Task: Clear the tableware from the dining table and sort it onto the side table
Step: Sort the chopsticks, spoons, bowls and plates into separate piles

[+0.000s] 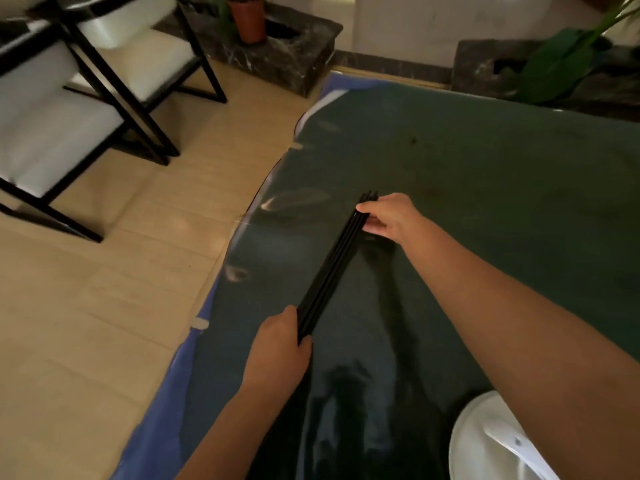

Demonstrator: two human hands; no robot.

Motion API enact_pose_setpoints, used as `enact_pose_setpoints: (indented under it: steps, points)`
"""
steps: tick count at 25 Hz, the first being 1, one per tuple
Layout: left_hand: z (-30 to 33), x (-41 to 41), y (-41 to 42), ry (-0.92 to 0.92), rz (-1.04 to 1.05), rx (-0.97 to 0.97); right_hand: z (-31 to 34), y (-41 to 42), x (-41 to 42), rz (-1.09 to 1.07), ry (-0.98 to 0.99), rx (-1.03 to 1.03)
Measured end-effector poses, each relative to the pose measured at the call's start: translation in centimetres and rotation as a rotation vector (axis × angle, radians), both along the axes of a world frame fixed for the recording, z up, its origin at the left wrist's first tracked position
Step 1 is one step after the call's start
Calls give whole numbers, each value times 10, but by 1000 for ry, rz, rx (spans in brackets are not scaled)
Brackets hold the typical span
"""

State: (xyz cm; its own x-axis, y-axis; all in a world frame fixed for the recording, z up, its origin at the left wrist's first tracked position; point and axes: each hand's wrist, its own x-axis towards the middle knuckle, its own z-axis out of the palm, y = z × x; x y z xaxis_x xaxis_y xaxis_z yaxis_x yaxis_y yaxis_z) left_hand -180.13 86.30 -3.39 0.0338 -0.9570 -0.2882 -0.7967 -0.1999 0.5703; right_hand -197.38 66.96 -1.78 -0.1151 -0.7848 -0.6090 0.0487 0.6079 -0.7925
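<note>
a person's two bare hands hold a bundle of long, thin black chopsticks [332, 268] above a dark green table with a glossy clear plastic cover [485, 174]. the left hand [277, 348] grips the near end of the bundle, fingers curled round it, while the right hand [388, 216] pinches the far end between thumb and fingertips. the sticks lie side by side in a tight, even row running diagonally from the lower left hand up to the right hand, over the left half of the table; whether they touch the surface or hang just above it cannot be told, though their dark shadow or reflection falls on the cover just beside them. a blue cloth edge [162, 393] shows beneath the plastic along the table's left side. at the bottom right corner, partly hidden behind the right forearm, sits a white round plate [485, 445] on the table, with something pale lying on it that is too blurred to make out. beyond the table, on the beige tiled floor [104, 306], stand black-framed chairs with white cushions [69, 116], well apart from the hands, and a terracotta plant pot [247, 20] rests on a dark marble ledge [287, 60] by the wall
</note>
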Motion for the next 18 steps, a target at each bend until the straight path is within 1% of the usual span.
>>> enact_pose_setpoints:
  steps: [2,4,10,12,15,16,17,18]
  points:
    - [-3,-5,-6,-188,-82,-101,-7,-10,3,5,33,-3]
    - [-6,-6,-7,-251,-105,-194,-14,-17,4,17,93,-7]
    - [-16,7,-10,-305,-165,-252,-18,-27,6,241,535,-59]
    - [-18,12,-10,-322,-160,-274,-16,-26,10,259,571,-75]
    - [-20,19,-8,-327,-155,-282,-16,-17,16,242,496,-92]
    - [-21,21,-7,-323,-189,-306,-17,-11,19,255,506,-113]
    - [-23,22,-6,-315,-245,-336,-19,-4,21,295,581,-154]
    - [-24,22,-6,-306,-309,-358,-22,3,22,366,720,-221]
